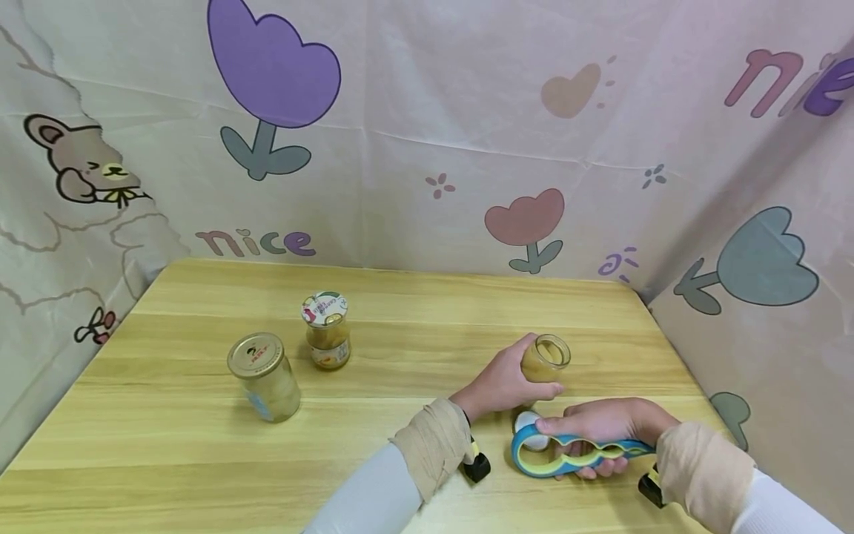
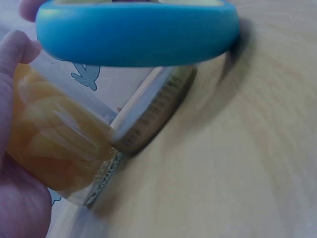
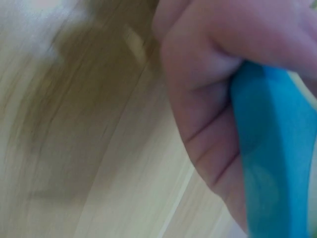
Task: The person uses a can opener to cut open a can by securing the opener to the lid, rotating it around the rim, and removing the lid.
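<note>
My left hand (image 1: pixel 500 380) grips an open glass jar (image 1: pixel 534 363) around its side, its rim bare at the top. Yellow-orange fruit pieces fill the jar (image 2: pixel 59 134) in the left wrist view. In my right hand (image 1: pixel 607 423) is a blue and yellow jar opener (image 1: pixel 567 469), fingers curled round its handle. The opener (image 2: pixel 138 34) hangs across the top of the left wrist view. A metal lid (image 1: pixel 527 421), pale on its inner face, lies on the table close to the jar's base, partly behind the opener. In the right wrist view, fingers (image 3: pixel 213 134) wrap the blue handle.
Two lidded jars stand on the left: one with a gold lid (image 1: pixel 265 378) and, farther back, a smaller one with a patterned lid (image 1: pixel 327 334). The wooden table (image 1: pixel 167 460) meets printed cloth (image 1: pixel 414 96) at the back and sides.
</note>
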Available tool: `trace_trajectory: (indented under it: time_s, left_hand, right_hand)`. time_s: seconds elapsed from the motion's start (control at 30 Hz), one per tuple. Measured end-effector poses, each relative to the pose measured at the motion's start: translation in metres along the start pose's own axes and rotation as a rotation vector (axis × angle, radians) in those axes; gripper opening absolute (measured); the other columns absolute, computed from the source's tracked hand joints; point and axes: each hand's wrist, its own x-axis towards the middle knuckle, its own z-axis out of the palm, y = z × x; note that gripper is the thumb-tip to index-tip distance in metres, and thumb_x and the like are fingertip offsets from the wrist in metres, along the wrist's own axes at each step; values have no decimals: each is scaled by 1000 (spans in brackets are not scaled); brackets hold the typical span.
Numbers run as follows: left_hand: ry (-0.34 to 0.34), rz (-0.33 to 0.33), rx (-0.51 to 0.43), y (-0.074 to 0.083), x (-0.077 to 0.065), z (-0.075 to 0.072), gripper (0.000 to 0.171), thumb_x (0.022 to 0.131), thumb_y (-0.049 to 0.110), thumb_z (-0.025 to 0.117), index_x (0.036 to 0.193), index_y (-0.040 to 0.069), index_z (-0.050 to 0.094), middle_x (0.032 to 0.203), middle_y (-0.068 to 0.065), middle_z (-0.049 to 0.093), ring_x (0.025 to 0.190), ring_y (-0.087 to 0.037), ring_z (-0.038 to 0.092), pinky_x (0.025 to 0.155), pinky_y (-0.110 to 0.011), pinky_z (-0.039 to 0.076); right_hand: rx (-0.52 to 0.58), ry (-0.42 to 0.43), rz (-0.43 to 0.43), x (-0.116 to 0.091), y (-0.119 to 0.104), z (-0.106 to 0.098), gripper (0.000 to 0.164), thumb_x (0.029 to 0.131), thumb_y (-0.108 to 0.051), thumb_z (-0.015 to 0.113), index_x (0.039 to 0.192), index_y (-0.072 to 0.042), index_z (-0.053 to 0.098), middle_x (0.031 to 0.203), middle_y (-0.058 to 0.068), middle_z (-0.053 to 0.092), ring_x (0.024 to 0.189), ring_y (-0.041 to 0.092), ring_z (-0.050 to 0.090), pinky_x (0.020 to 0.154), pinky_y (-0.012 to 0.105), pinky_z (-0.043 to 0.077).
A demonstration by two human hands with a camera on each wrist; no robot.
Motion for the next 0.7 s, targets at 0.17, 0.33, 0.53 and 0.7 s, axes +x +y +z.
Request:
trace_trajectory:
  time_s: [0.17, 0.33, 0.53, 0.7]
  left_hand:
    - [-25, -9, -31, 0, 0, 0, 56, 86, 29, 85, 132, 25, 54, 112, 7, 67, 91, 3, 64, 85, -17, 55]
    - [-45, -11, -41, 0, 1, 0, 57, 86, 29, 85, 133, 25, 52, 114, 5, 67, 92, 2, 64, 86, -17, 55]
    - [-53, -2, -41, 1, 1, 0, 59, 87, 30, 85, 134, 25, 51, 117, -1, 69, 93, 3, 64, 88, -17, 55]
    - [-54, 2, -29, 1, 0, -1, 60, 87, 31, 85, 135, 25, 50, 120, -4, 69, 94, 3, 65, 89, -17, 55]
  right_hand:
    - [-53, 12, -29, 0, -2, 3, 68, 106, -64, 37, 98, -7, 75, 64, -3, 60, 40, 5, 39, 40, 18, 36]
    - [-127, 39, -26, -2, -7, 5, 61, 104, -64, 41, 81, -14, 67, 61, -5, 59, 40, 4, 39, 40, 17, 36]
    - [-172, -7, -82, -2, -13, 5, 76, 106, -60, 43, 73, 6, 58, 56, -5, 57, 38, 3, 39, 39, 16, 35]
    - [-165, -30, -137, -1, -15, 7, 82, 106, -57, 44, 86, 21, 52, 55, -6, 56, 38, 2, 40, 40, 16, 36]
